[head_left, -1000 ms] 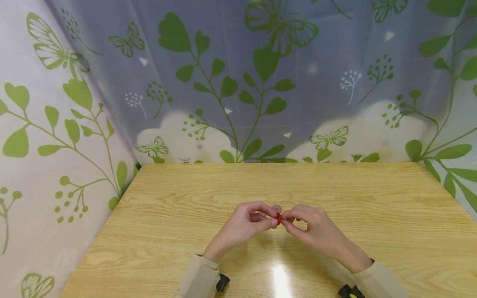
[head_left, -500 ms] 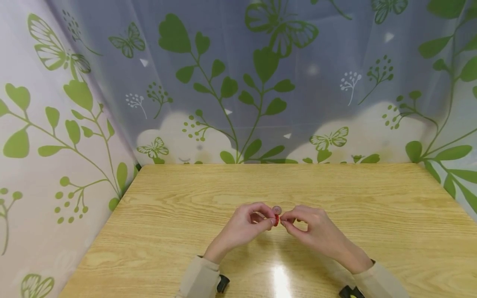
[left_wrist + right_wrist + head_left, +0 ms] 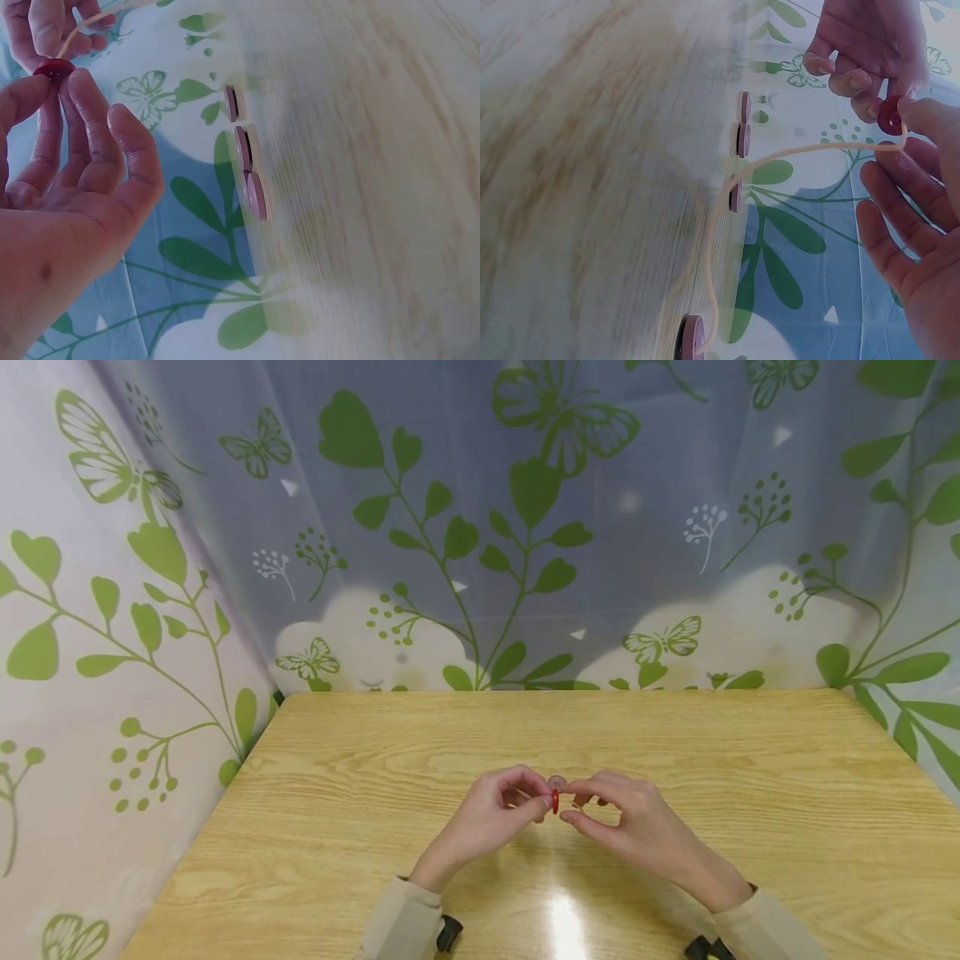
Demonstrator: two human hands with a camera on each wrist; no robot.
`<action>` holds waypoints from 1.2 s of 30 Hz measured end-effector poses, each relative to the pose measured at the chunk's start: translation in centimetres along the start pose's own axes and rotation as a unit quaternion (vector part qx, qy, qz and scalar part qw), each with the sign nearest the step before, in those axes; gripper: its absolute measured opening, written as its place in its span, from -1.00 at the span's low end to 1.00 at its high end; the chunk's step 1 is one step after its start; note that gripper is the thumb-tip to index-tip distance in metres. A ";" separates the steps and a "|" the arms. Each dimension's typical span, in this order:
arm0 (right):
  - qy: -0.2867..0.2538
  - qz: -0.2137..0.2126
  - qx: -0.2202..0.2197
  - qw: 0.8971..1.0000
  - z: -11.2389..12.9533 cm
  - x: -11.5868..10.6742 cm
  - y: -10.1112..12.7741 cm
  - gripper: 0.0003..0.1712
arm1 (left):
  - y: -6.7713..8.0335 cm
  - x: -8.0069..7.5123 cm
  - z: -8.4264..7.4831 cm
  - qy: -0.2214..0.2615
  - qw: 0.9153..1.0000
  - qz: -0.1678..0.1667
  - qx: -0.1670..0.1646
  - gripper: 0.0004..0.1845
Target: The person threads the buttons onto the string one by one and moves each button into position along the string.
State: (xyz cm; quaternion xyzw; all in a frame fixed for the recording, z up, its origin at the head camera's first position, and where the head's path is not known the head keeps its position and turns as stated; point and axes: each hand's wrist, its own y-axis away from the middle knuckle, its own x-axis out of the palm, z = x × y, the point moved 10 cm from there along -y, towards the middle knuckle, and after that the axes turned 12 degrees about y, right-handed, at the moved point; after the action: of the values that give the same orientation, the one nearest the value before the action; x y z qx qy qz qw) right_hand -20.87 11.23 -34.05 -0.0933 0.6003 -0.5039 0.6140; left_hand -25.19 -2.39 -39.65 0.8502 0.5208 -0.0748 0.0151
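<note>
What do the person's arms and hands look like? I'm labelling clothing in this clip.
Both hands, left hand and right hand, are bare, with no rings or gloves visible. Each arm wears a beige long sleeve, and a black wrist-mounted device shows at each cuff.

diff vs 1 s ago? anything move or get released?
Barely any change. The red button stays pinched by the left hand, with the right hand still right at it; it has edged slightly left and now shows edge-on. The pink button behind them stays on the table. Nothing let go.
</note>
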 end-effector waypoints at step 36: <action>-0.028 0.035 0.055 0.997 -0.6 1.1 -0.1 -0.54 | 0.1 0.2 0.2 0.019 1.000 0.007 -0.009 -0.91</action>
State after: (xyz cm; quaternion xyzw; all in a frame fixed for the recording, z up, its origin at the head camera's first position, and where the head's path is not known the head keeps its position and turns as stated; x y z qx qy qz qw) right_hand -21.63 10.63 -34.86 -0.0519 0.5570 -0.5117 0.6521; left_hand -24.98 -2.28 -39.91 0.8548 0.5159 -0.0539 0.0135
